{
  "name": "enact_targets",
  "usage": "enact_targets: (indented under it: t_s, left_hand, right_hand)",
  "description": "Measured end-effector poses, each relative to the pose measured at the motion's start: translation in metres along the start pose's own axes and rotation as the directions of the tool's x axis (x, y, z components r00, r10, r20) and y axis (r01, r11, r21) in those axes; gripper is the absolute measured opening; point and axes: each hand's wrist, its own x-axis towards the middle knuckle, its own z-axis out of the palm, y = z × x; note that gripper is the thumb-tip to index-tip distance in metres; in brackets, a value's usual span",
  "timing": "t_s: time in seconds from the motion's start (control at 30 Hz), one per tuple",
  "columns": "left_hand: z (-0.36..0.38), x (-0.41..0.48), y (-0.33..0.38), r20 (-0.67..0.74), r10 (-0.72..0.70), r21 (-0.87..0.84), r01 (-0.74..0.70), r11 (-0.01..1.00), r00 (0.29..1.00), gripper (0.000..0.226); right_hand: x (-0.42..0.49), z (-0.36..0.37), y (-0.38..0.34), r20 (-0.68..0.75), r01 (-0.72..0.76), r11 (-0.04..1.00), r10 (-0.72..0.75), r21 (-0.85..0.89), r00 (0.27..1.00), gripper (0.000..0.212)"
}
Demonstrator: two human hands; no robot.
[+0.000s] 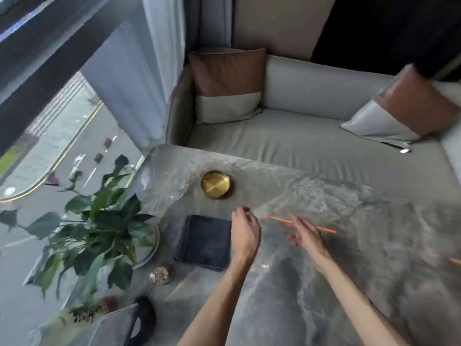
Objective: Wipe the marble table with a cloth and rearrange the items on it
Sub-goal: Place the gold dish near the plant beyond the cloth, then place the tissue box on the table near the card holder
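I see both hands empty, left hand (245,233) loosely curled beside the folded dark-blue cloth (205,242) lying flat on the grey marble table (311,283), right hand (305,236) open, probably mid-reach for it.

Take the folded cloth (205,242) on the marble table (324,283) as your ref pt. Round dish (216,184) sits behind it, twd the sofa (311,136). Potted plant (99,228) is just left of it, at the table's window side. Small jar (162,273) lies nearer you, front-left of it. Your left hand (245,232) is just right of it; right hand (305,234) further right.
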Motion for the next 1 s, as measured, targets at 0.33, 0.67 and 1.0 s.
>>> enact_targets:
  t_s: [0.33,0.67,1.0]
  left_hand:
    - [0.201,-0.254,0.021,0.664,0.075,0.202,-0.275,0.940,0.744,0.025]
    - [0.370,-0.483,0.005,0.821,0.007,0.238,-0.354,0.904,0.571,0.022]
    - [0.471,-0.537,0.019,0.856,-0.124,0.285,-0.259,0.923,0.502,0.044]
  right_hand:
    - [-0.234,-0.355,0.155,-0.532,-0.059,0.998,0.032,-0.034,0.846,0.028]
    - [-0.336,-0.587,0.310,-0.697,-0.396,0.916,0.238,-0.071,0.676,0.060]
    - [-0.307,-0.599,0.330,-0.231,-0.224,0.842,0.374,0.491,0.898,0.088]
